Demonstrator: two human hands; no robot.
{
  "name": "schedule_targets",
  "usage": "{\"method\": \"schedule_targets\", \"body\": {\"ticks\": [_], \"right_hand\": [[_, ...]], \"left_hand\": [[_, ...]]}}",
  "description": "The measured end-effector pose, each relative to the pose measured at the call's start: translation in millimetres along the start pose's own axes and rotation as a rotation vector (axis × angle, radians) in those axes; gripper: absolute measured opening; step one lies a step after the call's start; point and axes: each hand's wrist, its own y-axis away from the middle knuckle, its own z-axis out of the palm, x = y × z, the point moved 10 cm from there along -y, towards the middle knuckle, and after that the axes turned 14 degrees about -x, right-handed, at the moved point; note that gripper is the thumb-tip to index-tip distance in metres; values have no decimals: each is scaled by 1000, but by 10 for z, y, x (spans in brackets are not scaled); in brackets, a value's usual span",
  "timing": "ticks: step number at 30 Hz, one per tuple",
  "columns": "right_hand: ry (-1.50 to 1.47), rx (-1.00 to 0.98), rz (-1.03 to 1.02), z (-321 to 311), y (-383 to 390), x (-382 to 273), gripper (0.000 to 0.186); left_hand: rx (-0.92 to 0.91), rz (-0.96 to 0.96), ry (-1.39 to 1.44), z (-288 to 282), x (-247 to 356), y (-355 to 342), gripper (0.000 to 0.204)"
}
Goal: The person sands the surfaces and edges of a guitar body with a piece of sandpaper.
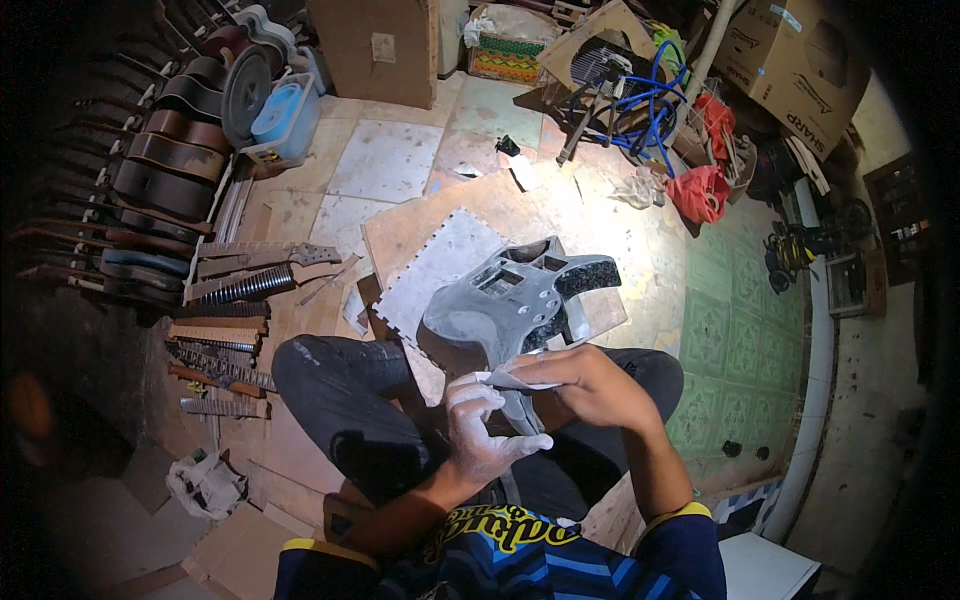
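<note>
An electric guitar body (490, 310), coated grey and dusty, rests in front of my crossed legs. Cut-out cavities and round holes show in its face, and speckled dark edges on its far right horn. Between my hands is a bent sheet of sandpaper (522, 381), over the guitar body's near end. My left hand (475, 435), whitened with dust, has curled fingers at the sheet's left edge; its thumb points right. My right hand (600, 388) is closed on the sheet's right part, its fingertips partly hidden. A grey curved piece (520, 412) below the sheet is unclear.
Guitar necks (225, 350) lie at my left, with a rack of guitars (165, 160) beyond. Under the guitar body are a board (395, 235) and a pale mat (440, 250). Blue hose (655, 100), a red bag (698, 190) and cardboard boxes (790, 60) stand far right.
</note>
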Motion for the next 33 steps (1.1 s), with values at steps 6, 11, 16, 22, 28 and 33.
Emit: {"method": "schedule_targets", "body": {"ticks": [6,11,16,22,28,33], "right_hand": [[302,287,249,-128,128,78,61],[-133,57,-49,6,53,49,64],[-140,90,-113,151,170,-21,63],[-39,205,10,-24,139,154,63],[-34,216,-89,40,102,98,66],[-167,96,-244,275,168,-234,78]], "left_hand": [[-5,-37,36,2,14,-48,85],[-23,-77,80,10,-15,11,87],[1,-88,93,-32,-34,2,88],[4,-58,108,25,-55,30,88],[23,-59,167,15,-86,21,89],[-45,-165,62,-51,-74,-61,86]]}}
